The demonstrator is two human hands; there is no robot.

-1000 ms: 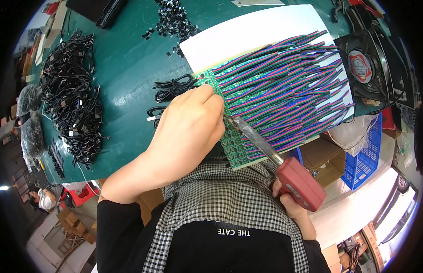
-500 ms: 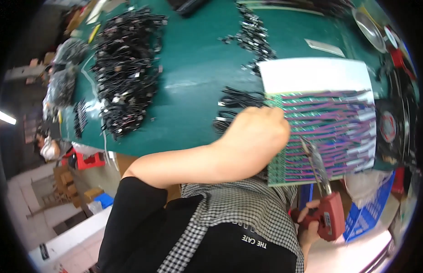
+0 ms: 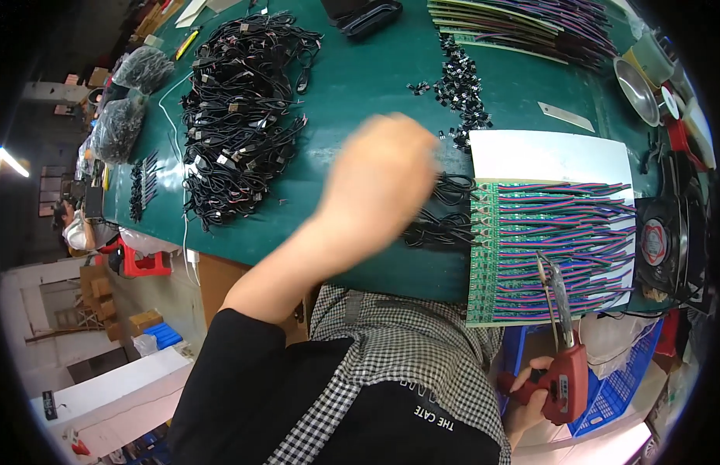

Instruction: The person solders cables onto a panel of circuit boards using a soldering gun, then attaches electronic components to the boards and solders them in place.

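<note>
My left hand [image 3: 387,170] is raised over the green table, smeared by motion, so its fingers and anything in them cannot be made out. Just beyond it lie bundles of black cables [image 3: 441,230], reaching to the left edge of a panel of small green circuit boards [image 3: 484,263]. Purple, blue and dark wires [image 3: 565,225] run rightward from these boards. My right hand [image 3: 534,391], at the lower right, is wrapped round the handle of a red soldering gun [image 3: 567,384]. Its metal tip [image 3: 542,260] points up over the wires.
A big heap of black USB cables [image 3: 240,116] covers the left of the table [image 3: 360,85]. Small black connectors [image 3: 462,81] are scattered at the back. More wired boards [image 3: 522,27] lie at the far right, near a metal bowl [image 3: 637,91]. A blue crate [image 3: 611,399] stands below.
My left hand has moved away from the boards' left edge, leftward and farther up over the table. The view has shifted slightly. My right hand still holds the soldering gun.
</note>
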